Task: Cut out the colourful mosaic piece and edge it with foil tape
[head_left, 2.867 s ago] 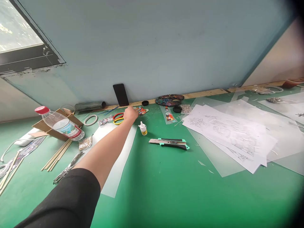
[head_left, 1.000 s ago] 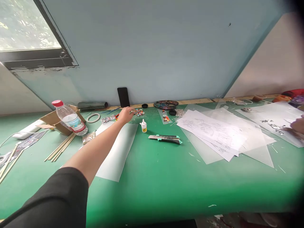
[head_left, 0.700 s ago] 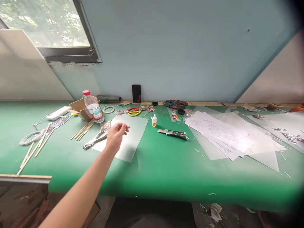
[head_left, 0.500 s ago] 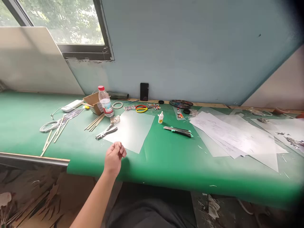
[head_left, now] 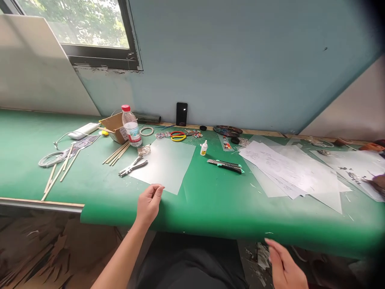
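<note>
My left hand (head_left: 149, 204) is closed, thumb against curled fingers, above the table's front edge beside a translucent sheet (head_left: 168, 164). Whatever its fingers hold, if anything, is hidden. Low on the right, my right hand (head_left: 285, 265) is partly in view in front of the table edge, its fingers stretched out with nothing visible in them. Pliers (head_left: 132, 166) lie at the sheet's left corner, near a small bag of beads (head_left: 144, 150). Right of the sheet stands a small white glue bottle (head_left: 203, 148), and a utility knife (head_left: 225, 165) lies in front of it.
A water bottle (head_left: 131, 130), cardboard box (head_left: 112, 127) and wooden sticks (head_left: 116, 154) are at left. Scissors (head_left: 178, 136) and a phone (head_left: 181, 114) are at the back. Printed papers (head_left: 273, 166) overlap on the green table (head_left: 207, 208). Another person's hand (head_left: 379, 182) shows at far right.
My right hand has come into view at the lower right. My left hand has turned and shifted slightly right. Another person's hand has appeared at the right edge. The view has shifted a little.
</note>
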Motion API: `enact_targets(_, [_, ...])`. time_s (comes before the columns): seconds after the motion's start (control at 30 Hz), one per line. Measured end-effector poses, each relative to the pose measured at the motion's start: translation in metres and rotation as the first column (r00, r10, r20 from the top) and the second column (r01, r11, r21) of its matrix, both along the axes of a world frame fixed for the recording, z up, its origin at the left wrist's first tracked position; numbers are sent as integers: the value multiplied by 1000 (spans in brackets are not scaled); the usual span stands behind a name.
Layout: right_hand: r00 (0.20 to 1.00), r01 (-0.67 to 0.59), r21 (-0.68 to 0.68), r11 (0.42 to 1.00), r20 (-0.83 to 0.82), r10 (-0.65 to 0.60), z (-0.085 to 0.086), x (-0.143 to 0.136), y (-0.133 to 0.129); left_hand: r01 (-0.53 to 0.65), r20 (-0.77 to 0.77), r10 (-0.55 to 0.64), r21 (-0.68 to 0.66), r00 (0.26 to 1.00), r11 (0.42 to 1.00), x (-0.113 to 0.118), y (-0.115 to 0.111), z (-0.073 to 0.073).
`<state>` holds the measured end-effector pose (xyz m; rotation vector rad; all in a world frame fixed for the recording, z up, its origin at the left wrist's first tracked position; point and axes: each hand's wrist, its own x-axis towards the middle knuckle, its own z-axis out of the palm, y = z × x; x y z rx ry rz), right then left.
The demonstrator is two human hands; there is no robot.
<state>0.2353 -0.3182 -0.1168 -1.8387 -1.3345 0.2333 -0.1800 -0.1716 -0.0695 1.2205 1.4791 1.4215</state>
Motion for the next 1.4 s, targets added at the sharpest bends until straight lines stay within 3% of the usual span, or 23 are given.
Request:
enact_targets(0.1, [975,-196,158,968,137,175,20,-18,84,26,-36,-25,31,999,999,-1,-1,1])
enact_targets(0.2, [899,-385,200,901,301,318,38,-46,179,67,-65,-63,57,996,996,-2,1,5])
enact_targets(0.3, [882,-268,76,960,420,213,41,-66,248,69,-81,-65,58,995,996,-4,3,6])
enact_targets(0.37, [868,-218,-44,975,448,215,36,-70,270,53,-83,-49,50,995,997,-5,4,3])
enact_targets(0.47, [876,-172,-77,982,445,188,25,-67,273,26,-74,-23,35,997,999,-6,3,-3])
enact_targets(0.63, [907,-84,48,995,418,57,27,-61,238,83,-61,-81,23,995,996,-6,2,-3])
enact_targets(0.73, [976,42,261,964,196,-96,33,-56,218,111,-82,-109,25,991,993,-6,1,0])
enact_targets(0.8, [985,163,309,937,2,-172,35,-49,209,113,-108,-111,20,988,993,-7,1,1])
enact_targets(0.97, [931,327,139,935,-219,-293,31,-27,201,101,-168,-98,6,981,995,-9,3,-2])
enact_targets(1.07, [918,317,62,947,-272,-289,29,-25,201,100,-165,-98,6,981,995,-11,5,-3])
enact_targets(1.4, [944,231,25,973,-249,-218,35,-31,202,104,-137,-101,16,985,994,-11,7,-1])
